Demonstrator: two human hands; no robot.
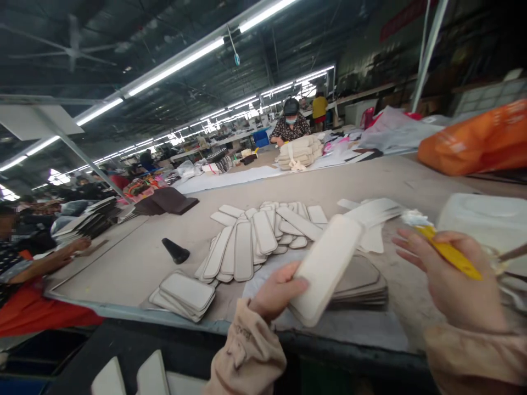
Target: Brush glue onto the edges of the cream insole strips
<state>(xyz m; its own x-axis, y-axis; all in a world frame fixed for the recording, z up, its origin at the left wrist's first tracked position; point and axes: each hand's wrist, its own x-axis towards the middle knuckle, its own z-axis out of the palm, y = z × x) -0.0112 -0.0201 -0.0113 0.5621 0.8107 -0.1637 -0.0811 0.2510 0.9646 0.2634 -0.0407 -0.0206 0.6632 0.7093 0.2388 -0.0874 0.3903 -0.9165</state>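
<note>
"Looking through the head view, where is each grip?"

"The left hand has its grip clamped on one side of a pale panel, thumb on top. The panel is tilted over the front stack on the counter; I can't tell whether they touch. The right hand has its grip closed on a yellow brush, some fingers spread loosely."

"What could go wrong?"

"The brush tip carries something white. If that's wet, it could drip on the counter or smear the strips near it. With those fingers spread, the handle could also roll."

"And the panel?"

"It's pinched on one side, so a hard push at its far end could twist it loose."

"Anything nearby?"

"The small stack sits near the counter's edge; a catching sleeve could tip pieces off. The tub, close to the right hand, could get knocked."
</note>
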